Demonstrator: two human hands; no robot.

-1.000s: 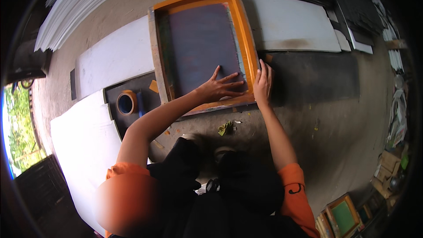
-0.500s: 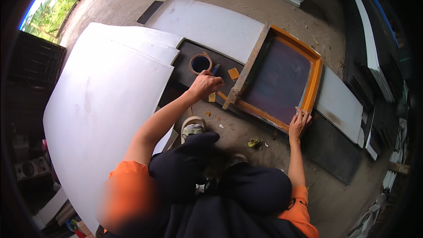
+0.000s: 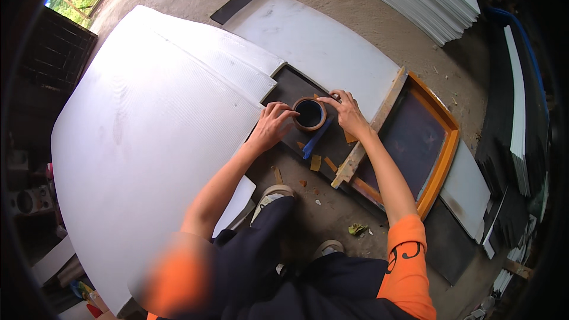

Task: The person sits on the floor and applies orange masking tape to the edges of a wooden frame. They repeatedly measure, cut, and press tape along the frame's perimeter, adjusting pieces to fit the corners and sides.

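A round tub (image 3: 323,120) with a brown rim and a blue-black inside sits on a dark board (image 3: 288,83) in front of me. My left hand (image 3: 274,124) has its bent fingers and thumb on the tub's left rim. From the other side my right hand (image 3: 349,112) pinches the right rim, its forearm reaching over the printing screen. A blue, narrow tool (image 3: 316,142) lies beside the tub, its kind unclear. To the right rests the printing screen (image 3: 449,148), a wooden frame, orange-stained, with dark mesh; neither hand grips it.
Large white sheets (image 3: 148,124) spread on the left, and another white sheet (image 3: 314,29) lies beyond the board. Stacked sheets (image 3: 409,0) stand at the back, dark and white panels (image 3: 518,112) at the right. Small yellow scraps (image 3: 316,163) and leaf bits (image 3: 357,229) lie near my feet.
My right hand has left the screen's near right corner and come over to the tub. My left hand now touches the tub's left rim. The view has shifted.
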